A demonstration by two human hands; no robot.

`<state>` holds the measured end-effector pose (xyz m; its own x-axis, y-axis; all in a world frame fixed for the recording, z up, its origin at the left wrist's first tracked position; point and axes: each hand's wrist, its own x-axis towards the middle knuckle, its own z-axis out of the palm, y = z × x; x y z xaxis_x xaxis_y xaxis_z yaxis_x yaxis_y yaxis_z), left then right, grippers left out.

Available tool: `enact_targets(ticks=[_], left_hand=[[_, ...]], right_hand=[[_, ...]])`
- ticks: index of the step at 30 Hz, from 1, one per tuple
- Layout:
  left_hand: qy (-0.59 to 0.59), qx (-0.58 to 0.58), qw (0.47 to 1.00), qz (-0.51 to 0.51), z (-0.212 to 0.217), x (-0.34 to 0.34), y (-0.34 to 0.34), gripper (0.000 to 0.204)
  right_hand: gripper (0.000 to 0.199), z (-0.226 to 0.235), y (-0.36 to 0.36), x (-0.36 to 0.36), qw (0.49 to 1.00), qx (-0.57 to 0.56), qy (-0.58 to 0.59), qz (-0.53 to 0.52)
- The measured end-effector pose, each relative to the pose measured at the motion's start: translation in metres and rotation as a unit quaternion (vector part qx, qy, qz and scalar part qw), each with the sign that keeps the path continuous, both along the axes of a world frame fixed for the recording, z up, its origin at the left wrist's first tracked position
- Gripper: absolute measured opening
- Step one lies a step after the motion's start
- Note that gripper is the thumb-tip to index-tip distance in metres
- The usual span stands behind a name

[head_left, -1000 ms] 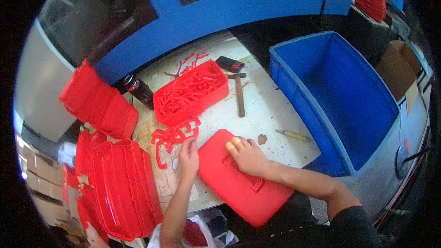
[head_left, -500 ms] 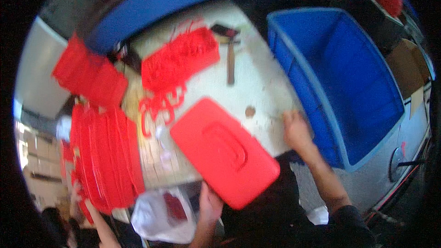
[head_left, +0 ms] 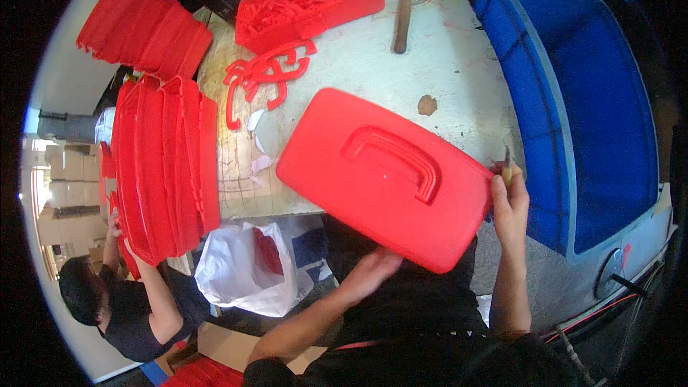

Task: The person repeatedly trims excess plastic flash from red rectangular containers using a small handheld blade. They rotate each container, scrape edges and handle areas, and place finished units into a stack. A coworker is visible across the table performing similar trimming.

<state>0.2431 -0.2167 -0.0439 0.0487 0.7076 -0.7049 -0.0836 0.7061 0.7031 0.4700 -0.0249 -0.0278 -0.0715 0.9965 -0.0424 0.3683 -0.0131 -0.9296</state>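
Observation:
A red plastic box lid (head_left: 322, 150) with a raised handle (head_left: 401, 161) lies tilted over the table's near edge. My left hand (head_left: 376, 270) grips its near edge from below, with the fingertips hidden beneath. At the lid's right end is my right hand (head_left: 510, 204), closed around a small knife (head_left: 507, 175) with a yellowish handle and a thin pointed blade turned upward. Its fingers are by the lid's right corner; whether they touch the lid I cannot tell.
Loose red handles (head_left: 269, 75) and a red box (head_left: 315, 18) full of them lie beyond, near a hammer (head_left: 403, 21). Stacked red boxes (head_left: 168, 172) stand left, where a co-worker (head_left: 136, 308) reaches. A white bag (head_left: 247, 272) hangs nearer. A blue bin (head_left: 552, 100) borders the right.
My right hand has come from the tabletop beside the blue bin to the lid's right end, with the knife in it. The lid has turned to lie more crosswise. The view has shifted.

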Motion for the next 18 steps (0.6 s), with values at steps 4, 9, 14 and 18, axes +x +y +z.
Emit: enact_targets(ticks=[4,9,14,18], left_hand=[[0.138,0.292,0.855,-0.406,0.079,-0.06,0.034,0.024],[0.414,0.522,0.726,-0.168,0.101,-0.09,0.21,0.02],[0.379,0.268,0.802,-0.376,0.073,-0.114,0.291,0.045],[0.235,0.169,0.887,-0.36,0.083,-0.139,0.252,0.055]], right_hand=[[0.023,-0.019,-0.03,0.029,0.992,-0.08,0.047,-0.081],[0.03,-0.045,-0.088,0.016,0.921,-0.226,0.309,-0.064],[0.021,-0.034,-0.053,0.003,0.945,-0.032,0.303,-0.116],[0.023,0.015,0.038,0.017,0.961,-0.048,0.267,-0.047]])
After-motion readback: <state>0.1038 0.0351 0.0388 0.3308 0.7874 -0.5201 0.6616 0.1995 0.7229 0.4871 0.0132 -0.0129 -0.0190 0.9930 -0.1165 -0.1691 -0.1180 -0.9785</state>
